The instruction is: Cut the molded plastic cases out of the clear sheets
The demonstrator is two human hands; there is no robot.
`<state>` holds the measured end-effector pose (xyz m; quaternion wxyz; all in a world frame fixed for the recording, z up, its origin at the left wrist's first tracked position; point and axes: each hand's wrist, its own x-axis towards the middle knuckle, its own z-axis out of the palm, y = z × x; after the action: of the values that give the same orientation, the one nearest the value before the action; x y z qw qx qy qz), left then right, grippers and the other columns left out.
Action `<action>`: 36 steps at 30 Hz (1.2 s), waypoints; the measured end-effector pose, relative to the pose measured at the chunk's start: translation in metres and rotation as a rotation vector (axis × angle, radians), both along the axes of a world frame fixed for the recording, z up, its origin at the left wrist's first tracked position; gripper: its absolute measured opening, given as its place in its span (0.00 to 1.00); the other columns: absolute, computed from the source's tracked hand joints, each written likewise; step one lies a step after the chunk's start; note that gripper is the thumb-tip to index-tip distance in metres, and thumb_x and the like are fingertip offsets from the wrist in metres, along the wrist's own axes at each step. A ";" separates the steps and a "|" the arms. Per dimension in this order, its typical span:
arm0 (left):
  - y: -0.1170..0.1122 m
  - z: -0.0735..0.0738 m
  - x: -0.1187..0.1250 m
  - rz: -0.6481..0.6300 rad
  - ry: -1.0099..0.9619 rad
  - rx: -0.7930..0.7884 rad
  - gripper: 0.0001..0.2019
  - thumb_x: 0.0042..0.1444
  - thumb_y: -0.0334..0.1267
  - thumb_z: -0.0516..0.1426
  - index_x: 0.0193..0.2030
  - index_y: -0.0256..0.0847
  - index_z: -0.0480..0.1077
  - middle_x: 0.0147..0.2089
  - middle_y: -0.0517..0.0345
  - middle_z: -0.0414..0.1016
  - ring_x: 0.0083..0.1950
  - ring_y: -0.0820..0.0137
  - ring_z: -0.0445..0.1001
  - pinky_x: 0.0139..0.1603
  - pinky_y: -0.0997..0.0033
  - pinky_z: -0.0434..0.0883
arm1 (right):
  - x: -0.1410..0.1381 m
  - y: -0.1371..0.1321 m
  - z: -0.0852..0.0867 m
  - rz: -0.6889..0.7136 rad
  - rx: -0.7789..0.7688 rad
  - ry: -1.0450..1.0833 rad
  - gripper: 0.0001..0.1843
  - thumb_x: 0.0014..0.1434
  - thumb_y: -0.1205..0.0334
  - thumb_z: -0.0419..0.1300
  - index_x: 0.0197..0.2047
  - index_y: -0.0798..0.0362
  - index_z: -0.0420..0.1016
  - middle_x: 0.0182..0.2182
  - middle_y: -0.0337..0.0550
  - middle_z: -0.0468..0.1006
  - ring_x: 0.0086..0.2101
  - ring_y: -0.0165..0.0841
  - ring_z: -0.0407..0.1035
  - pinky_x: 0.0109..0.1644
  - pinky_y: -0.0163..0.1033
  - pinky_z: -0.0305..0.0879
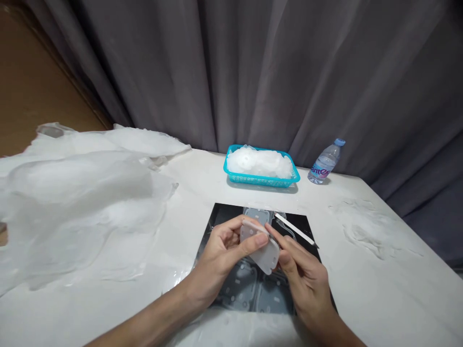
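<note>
My left hand is closed around a small translucent white plastic piece, held just above a black mat. My right hand pinches the same piece from the right, with a thin white stick-like tool lying across its fingers and pointing up and to the right. On the mat lie clear plastic sheets of moulded rounded pieces, partly hidden by both hands.
A turquoise basket heaped with white plastic pieces stands behind the mat. A small water bottle is at its right. Crumpled clear plastic sheeting covers the left of the white table. Grey curtains hang behind.
</note>
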<state>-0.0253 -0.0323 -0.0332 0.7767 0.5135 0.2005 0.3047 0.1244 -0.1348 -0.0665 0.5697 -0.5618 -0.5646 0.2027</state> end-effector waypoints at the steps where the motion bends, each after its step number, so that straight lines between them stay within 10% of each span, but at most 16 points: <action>1: 0.000 -0.001 0.000 0.002 -0.002 -0.008 0.08 0.64 0.42 0.66 0.40 0.39 0.76 0.33 0.58 0.79 0.32 0.70 0.79 0.39 0.72 0.75 | 0.000 0.000 0.000 -0.007 0.007 -0.001 0.20 0.74 0.54 0.56 0.66 0.43 0.76 0.27 0.37 0.74 0.28 0.31 0.68 0.33 0.34 0.68; 28: -0.004 -0.001 0.002 0.037 0.005 -0.060 0.09 0.59 0.42 0.69 0.36 0.40 0.77 0.31 0.59 0.78 0.32 0.69 0.78 0.39 0.70 0.75 | -0.013 -0.003 -0.008 -0.125 0.127 -0.125 0.23 0.74 0.62 0.55 0.70 0.47 0.71 0.35 0.45 0.82 0.32 0.36 0.75 0.35 0.37 0.74; 36: -0.002 -0.004 0.000 0.043 -0.015 -0.030 0.06 0.60 0.39 0.68 0.37 0.40 0.79 0.31 0.60 0.79 0.32 0.73 0.79 0.38 0.76 0.74 | -0.011 -0.001 -0.001 -0.144 0.153 -0.128 0.22 0.73 0.63 0.56 0.67 0.48 0.75 0.27 0.38 0.72 0.26 0.31 0.66 0.29 0.34 0.68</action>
<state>-0.0251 -0.0346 -0.0375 0.7792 0.4948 0.2102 0.3221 0.1137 -0.1361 -0.0670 0.5867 -0.5677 -0.5718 0.0813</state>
